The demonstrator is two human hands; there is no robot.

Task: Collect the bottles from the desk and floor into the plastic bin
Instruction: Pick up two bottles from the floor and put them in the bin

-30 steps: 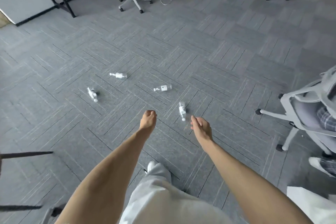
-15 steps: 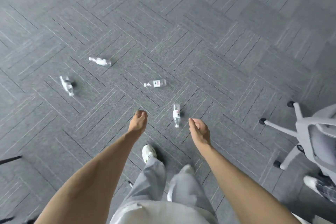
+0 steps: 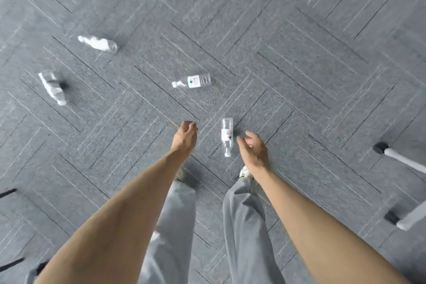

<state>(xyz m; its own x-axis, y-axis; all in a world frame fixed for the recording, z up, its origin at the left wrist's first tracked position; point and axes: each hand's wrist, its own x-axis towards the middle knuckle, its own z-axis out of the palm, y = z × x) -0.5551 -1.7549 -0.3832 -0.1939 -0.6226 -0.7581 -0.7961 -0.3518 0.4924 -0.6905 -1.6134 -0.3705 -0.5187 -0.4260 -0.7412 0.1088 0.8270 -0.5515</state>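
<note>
Both arms are reaching down over the grey carpet, the right hand (image 3: 253, 147) opening empty beside the nearest water bottle (image 3: 227, 136) and the left hand (image 3: 185, 137) curling loosely, holding nothing, likely readying a pickup, while three more bottles (image 3: 193, 81) are lying scattered beyond.

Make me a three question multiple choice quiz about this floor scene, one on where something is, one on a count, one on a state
1. Where does the nearest bottle lie?
A. Between the left hand and right hand
B. On a chair
C. In a bin

2. How many bottles are on the carpet?
A. Two
B. Four
C. Six

3. What are the hands doing?
A. Both gripping bottles
B. One holds a bin
C. Both empty

Answers: 1 A, it lies on the floor between the outstretched hands. 2 B, four lie scattered. 3 C, neither hand touches anything.
</note>
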